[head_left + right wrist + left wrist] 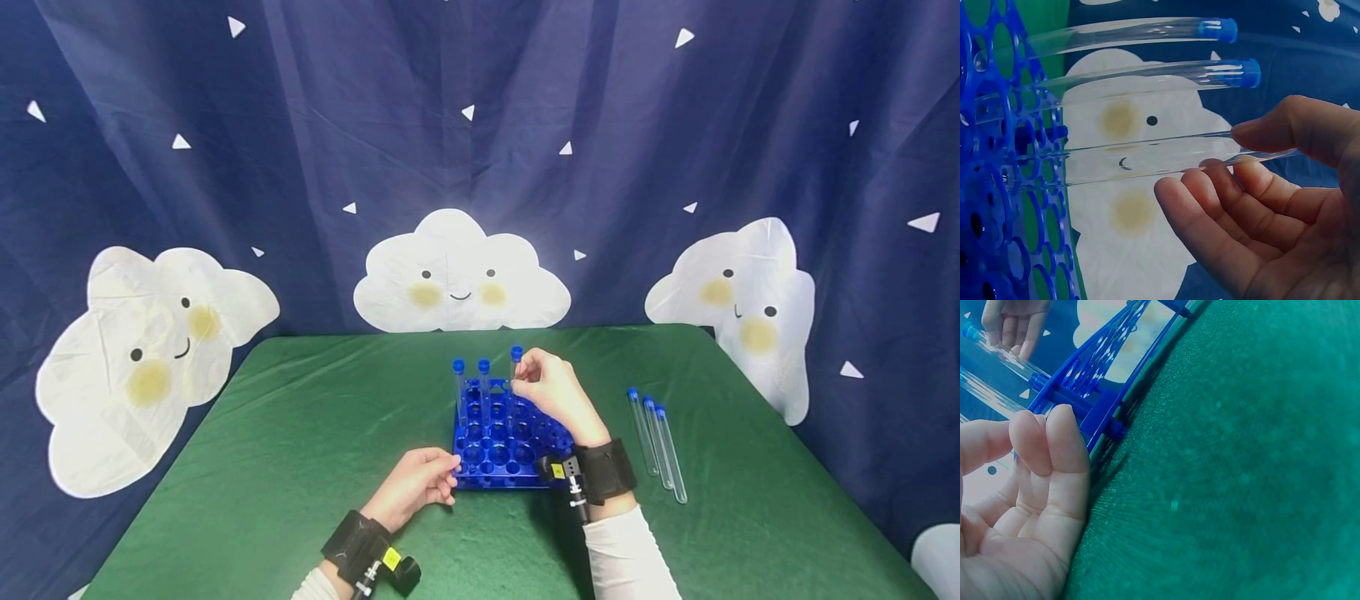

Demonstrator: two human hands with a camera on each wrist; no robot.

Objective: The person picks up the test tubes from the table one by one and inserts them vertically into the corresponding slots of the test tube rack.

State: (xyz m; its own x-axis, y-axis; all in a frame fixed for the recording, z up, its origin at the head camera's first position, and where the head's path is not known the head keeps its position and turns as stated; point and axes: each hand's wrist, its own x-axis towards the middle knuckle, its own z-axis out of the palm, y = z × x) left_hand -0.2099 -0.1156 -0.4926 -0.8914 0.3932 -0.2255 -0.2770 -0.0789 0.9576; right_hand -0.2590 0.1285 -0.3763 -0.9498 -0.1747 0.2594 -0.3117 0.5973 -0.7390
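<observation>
A blue test tube rack stands on the green table, with two blue-capped test tubes upright in its left part. My right hand pinches a third test tube near its capped top, between thumb and fingertips. The lower end of this tube is inside a hole of the rack in the right wrist view. My left hand holds the rack's near left corner with its fingertips, the other fingers curled below. In the left wrist view the thumb and fingertips cover part of that corner.
Three more capped test tubes lie side by side on the green tablecloth, right of my right forearm. A dark blue curtain with white clouds hangs behind the table's far edge.
</observation>
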